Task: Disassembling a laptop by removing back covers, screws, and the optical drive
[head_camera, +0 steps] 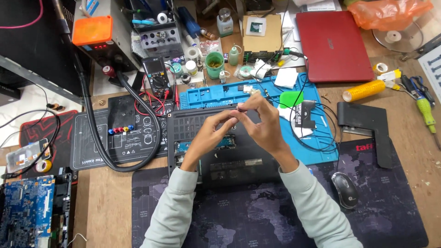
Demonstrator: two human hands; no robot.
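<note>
1. Fingers of the left hand (209,134) are pinched narrow, thumb and forefinger tips meeting those of the right hand (264,124); both pinch one tiny object between them, too small to identify.
2. Right-hand fingers are likewise closed to a narrow pinch, the remaining fingers curled loosely.
3. Directly beneath the fingers lies one black opened laptop base (216,147) with a vented cover and a blue circuit strip showing, resting on the wooden bench (404,105).
4. Beyond the fingers sits one blue silicone repair mat (220,96) with moulded compartments; small parts lie in a few of them, too small to tell.
5. Farther beyond stands one green round cup (214,64); its contents look brownish but unclear.
6. Right of the fingers: one black computer mouse (345,189), one closed red laptop (333,45), one yellow tape roll (364,90).
7. Left of the fingers: one black digital multimeter (156,77) with red leads.
</note>
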